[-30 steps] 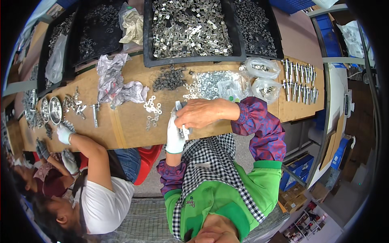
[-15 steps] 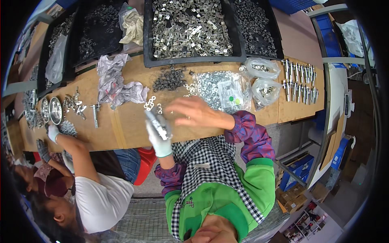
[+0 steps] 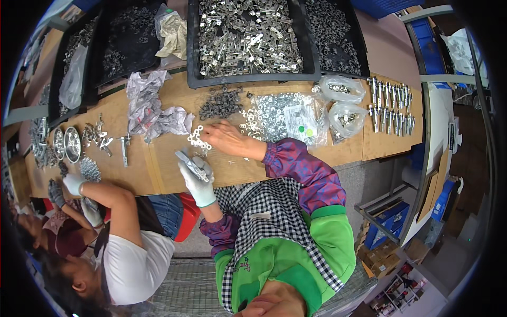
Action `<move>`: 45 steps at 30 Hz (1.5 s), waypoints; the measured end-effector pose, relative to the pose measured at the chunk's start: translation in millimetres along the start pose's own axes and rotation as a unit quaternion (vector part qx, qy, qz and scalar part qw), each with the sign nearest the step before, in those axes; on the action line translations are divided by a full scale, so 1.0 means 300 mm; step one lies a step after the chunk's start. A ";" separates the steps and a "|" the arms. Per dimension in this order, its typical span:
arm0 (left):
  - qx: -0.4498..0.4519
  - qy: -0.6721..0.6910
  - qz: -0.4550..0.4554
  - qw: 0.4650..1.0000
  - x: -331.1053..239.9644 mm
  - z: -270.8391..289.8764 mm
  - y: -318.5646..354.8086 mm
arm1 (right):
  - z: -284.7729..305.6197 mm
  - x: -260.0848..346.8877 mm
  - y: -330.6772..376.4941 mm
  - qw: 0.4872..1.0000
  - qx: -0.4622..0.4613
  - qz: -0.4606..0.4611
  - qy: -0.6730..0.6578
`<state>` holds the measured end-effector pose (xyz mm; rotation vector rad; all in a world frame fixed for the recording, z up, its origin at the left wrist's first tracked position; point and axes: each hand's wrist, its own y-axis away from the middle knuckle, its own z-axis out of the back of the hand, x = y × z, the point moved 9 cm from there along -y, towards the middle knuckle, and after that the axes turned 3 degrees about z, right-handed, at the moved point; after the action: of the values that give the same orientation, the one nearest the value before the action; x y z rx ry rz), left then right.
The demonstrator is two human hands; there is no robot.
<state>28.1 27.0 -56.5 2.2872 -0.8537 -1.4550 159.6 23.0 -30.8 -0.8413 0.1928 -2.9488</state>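
White fabric covered the left hand (image 3: 199, 186), whose grip was closed around a long, silvery metal piece (image 3: 193, 165). That piece lay slantwise across the gloved fingers, raised above the tabletop (image 3: 171, 171) near its front edge. The right hand (image 3: 228, 138) was bare and reached across to the small white rings (image 3: 196, 140), a little farther back than the glove. Its fingertips were bent down at the edge of that scatter; whether its grip had closed on a ring could not be told.

Behind the rings was a heap of black rings (image 3: 221, 103), with crumpled paper (image 3: 150, 105) to its left and a flat clear bag (image 3: 272, 113) of silvery rings to its right. Two rounder clear bags stood just beyond, and past them metal pins (image 3: 391, 108) were laid out in two rows near the right end. A big black tray (image 3: 253, 80) full of metal parts (image 3: 248, 39) sat at the back. On the left, a co-worker (image 3: 138, 267) in a white top held a gloved hand (image 3: 74, 184) near a round steel bowl (image 3: 72, 145).
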 end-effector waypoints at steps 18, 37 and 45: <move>0.052 -0.284 -0.262 0.921 -0.009 -0.027 0.027 | 0.266 0.243 0.162 0.969 -0.217 0.118 0.002; 0.009 -0.258 -0.273 0.927 -0.077 -0.118 0.097 | 0.267 0.269 0.212 0.955 -0.235 0.165 -0.081; -0.091 -0.062 -0.034 0.993 -0.017 -0.093 0.078 | 0.291 0.326 0.234 0.934 -0.264 0.236 0.043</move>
<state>44.0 10.3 -27.9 2.1290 -0.6503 -1.6472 125.1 -65.1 83.8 -0.5888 1.0650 -2.4896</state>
